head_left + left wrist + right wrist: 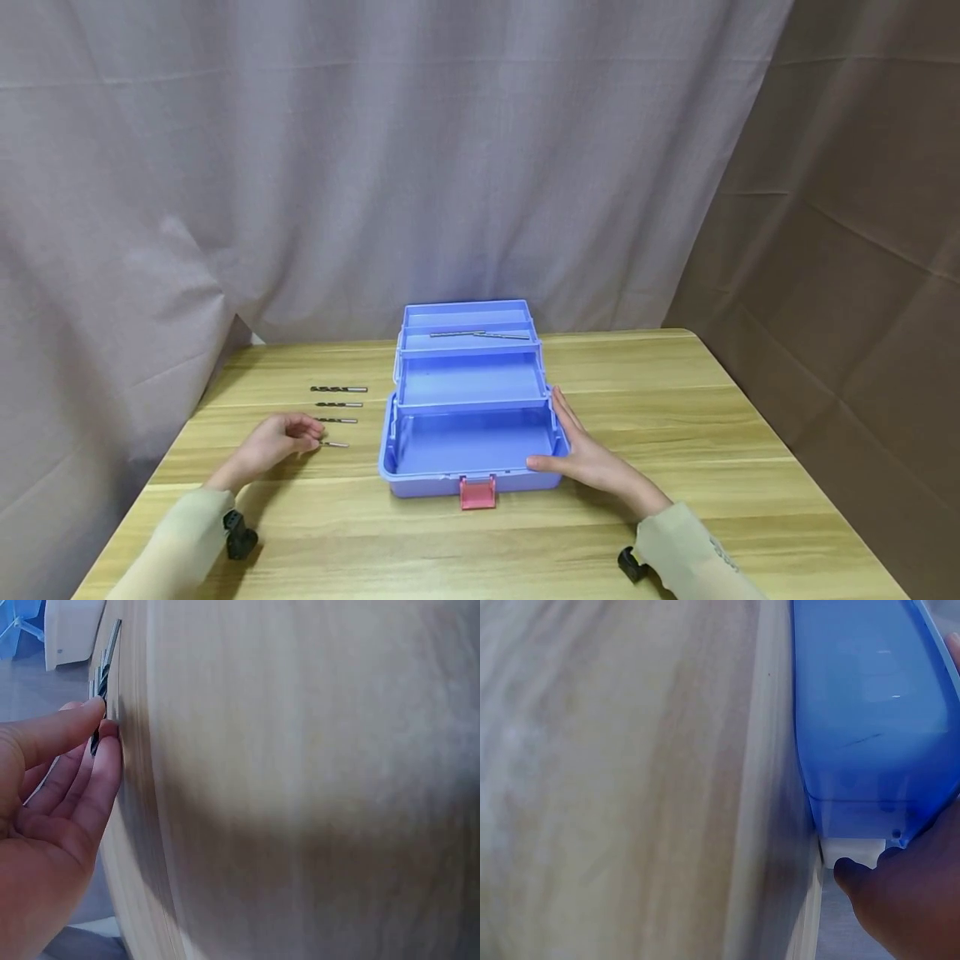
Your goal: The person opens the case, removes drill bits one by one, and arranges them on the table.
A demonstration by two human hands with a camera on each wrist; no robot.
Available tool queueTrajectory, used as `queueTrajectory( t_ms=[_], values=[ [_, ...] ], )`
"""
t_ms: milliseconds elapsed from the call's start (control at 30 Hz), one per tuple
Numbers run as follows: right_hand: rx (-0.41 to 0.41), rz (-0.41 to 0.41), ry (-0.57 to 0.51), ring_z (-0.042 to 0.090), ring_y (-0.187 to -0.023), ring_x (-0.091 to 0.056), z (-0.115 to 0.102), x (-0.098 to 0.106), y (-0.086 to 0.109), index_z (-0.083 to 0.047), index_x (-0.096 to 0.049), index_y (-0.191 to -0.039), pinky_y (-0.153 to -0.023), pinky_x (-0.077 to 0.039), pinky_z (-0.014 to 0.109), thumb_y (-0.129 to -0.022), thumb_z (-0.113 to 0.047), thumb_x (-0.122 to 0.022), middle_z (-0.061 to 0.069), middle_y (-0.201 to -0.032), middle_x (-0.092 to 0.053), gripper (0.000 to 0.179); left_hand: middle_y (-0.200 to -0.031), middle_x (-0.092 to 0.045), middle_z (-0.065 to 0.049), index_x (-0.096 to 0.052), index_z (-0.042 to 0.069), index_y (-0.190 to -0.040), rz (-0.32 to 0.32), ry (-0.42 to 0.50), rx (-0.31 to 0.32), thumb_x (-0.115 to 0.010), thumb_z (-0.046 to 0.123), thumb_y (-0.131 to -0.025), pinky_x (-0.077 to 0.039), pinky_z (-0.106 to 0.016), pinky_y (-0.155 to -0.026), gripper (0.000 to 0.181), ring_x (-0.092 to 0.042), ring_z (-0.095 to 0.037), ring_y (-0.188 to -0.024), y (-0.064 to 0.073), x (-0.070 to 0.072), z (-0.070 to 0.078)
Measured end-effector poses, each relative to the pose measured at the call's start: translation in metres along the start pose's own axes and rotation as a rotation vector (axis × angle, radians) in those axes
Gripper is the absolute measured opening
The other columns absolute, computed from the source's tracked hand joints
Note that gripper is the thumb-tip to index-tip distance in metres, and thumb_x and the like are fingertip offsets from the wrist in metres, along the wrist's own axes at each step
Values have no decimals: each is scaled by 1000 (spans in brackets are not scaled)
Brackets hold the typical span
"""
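One drill bit (335, 444) lies pinched in the left fingers (107, 761).

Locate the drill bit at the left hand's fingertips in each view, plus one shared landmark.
Head: the drill bit shows left of centre, below the middle, at the left hand.
Left wrist: the drill bit is upper left, pinched by that hand.
Right wrist: not in it.
Shared landmark: the wooden table.

Blue toolbox (472, 446), pink latch (477, 493)
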State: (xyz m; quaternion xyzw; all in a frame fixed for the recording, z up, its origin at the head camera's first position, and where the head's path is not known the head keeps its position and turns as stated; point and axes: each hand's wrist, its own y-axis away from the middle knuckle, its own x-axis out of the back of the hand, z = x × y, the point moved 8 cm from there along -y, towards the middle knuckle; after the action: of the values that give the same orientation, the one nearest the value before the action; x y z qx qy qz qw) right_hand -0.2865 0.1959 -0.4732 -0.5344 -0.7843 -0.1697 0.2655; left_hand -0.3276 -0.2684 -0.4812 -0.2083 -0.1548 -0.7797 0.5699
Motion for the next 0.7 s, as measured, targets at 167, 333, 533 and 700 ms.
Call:
queueTrajectory(
  t_ms=[167, 333, 533, 700],
  values=[
    [11, 3, 3, 41, -151, 6, -1, 0, 0, -12, 8, -161, -114, -9, 67, -85, -42, -79, 6, -167, 17, 120, -101, -71, -16, -67, -9, -108, 23, -69, -22, -71, -3, -88, -55, -24, -77, 22, -66, -23, -90, -3, -2, 2],
    [8, 2, 1, 41, -151, 5, -1, 0, 0, -13, 9, -161, -114, -10, 67, -86, -43, -79, 9, -167, 17, 120, -96, -71, -11, -70, -4, -103, 48, -134, -45, -72, -3, -87, -54, -23, -77, 16, -65, -21, -87, -6, -4, 4],
    [7, 2, -3, 41, -151, 6, -1, 0, 0, -12, 9, -161, -114, -9, 67, -86, -43, -79, 11, -167, 17, 120, -94, -71, -8, -71, -1, -101, 61, -172, -67, -73, -2, -87, -54, -23, -76, 14, -65, -21, -87, -9, -4, 5],
    [5, 6, -6, 42, -151, 6, -1, 0, -1, -13, 10, -161, -114, -9, 67, -85, -43, -79, 9, -167, 17, 120, -93, -70, -7, -71, 0, -99, 64, -187, -76, -72, -3, -87, -53, -24, -76, 13, -64, -21, -87, -10, -5, 7]
  ],
)
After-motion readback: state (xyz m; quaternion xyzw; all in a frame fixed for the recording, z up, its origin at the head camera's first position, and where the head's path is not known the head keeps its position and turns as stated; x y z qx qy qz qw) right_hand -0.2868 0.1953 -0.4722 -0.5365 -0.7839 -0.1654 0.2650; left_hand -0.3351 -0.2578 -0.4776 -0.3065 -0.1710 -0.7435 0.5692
